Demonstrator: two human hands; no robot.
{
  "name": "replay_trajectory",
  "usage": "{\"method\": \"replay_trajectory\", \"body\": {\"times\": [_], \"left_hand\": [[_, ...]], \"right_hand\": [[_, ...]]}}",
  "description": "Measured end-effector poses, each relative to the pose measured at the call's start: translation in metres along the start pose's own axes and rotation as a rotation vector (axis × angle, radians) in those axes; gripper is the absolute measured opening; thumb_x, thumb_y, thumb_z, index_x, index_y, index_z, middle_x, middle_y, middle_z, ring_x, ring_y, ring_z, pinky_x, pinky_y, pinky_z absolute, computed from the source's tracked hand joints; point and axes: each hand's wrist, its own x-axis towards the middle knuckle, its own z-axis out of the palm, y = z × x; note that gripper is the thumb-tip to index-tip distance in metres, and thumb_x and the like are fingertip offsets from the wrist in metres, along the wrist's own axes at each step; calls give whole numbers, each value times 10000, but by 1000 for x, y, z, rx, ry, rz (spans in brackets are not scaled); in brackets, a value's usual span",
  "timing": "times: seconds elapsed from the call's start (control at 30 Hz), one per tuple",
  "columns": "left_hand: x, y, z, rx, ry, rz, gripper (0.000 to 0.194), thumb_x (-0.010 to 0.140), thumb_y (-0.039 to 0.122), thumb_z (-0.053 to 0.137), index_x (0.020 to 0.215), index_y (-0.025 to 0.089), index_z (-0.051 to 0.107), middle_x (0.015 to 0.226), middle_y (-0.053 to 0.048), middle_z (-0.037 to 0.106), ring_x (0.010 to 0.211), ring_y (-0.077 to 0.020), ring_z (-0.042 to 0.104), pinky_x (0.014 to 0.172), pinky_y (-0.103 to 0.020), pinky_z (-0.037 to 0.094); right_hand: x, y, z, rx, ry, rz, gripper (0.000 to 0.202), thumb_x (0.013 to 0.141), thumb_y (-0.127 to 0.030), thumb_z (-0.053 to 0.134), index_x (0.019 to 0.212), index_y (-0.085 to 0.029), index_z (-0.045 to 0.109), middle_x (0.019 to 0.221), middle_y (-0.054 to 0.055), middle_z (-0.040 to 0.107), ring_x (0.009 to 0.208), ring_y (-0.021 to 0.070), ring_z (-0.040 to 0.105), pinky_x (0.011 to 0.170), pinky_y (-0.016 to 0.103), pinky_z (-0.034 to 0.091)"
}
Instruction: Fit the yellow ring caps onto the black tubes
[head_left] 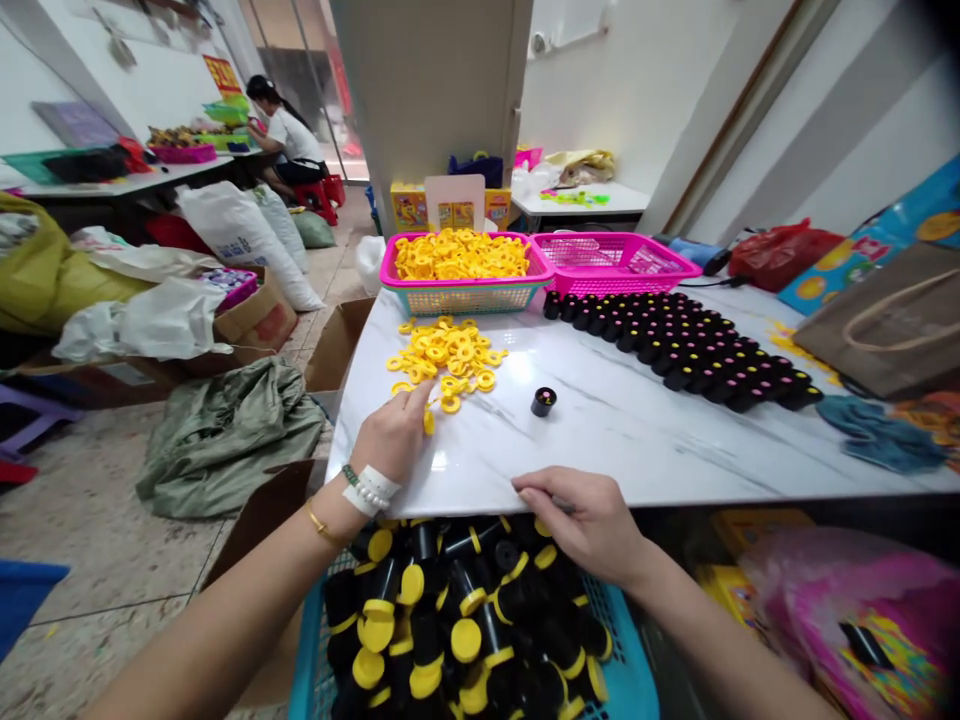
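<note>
My left hand (391, 435) reaches to the near edge of a loose pile of yellow rings (448, 350) on the white marbled table, its fingers closed at a yellow ring (429, 420). Over the table's front edge, my right hand (585, 515) has its thumb and fingers pressed together; anything between them is hidden. Between and beyond the hands stands one black cylinder (544, 401), upright. Below the hands, a blue basket (634, 640) holds many black cylinders with yellow caps (466, 640).
A pink basket (469, 283) full of yellow rings and another pink basket (615, 262) stand at the back. Rows of black cylinders (682, 340) cover the right side. A paper bag (885, 320) is far right. Another person (292, 135) sits at the back left.
</note>
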Motion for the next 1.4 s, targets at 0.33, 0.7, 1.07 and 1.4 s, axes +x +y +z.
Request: {"method": "replay_trajectory", "body": {"times": [0.33,0.7,1.07,1.4], "left_hand": [[17,24,-43,51,136,136,196,926,166,434,998,152,616,922,-95,676,821,-213,663,698,-294,531],[14,103,1,-579,22,386,294,874,223,552,1165,183,534,1157,-109,615,999,-201,631,820,-310,568],[92,100,37,-581,-264,125,268,708,278,741,954,174,717,883,-58,686,859,-234,602,802,-367,485],[69,100,33,-637,-226,165,230,725,244,669,937,155,687,843,-55,671,815,-213,575,763,-343,455]], "right_hand": [[6,4,-7,465,4,474,261,905,-376,580,997,-165,704,810,60,721,666,154,670,580,252,544],[20,44,-21,668,255,660,334,739,-381,734,961,-159,623,608,-46,588,428,73,497,402,181,418],[29,82,-65,536,102,679,289,704,-331,757,898,-138,665,708,3,649,512,71,514,487,196,424],[43,71,-57,518,204,680,285,717,-377,751,836,-160,609,751,2,622,569,105,598,525,228,499]]}}
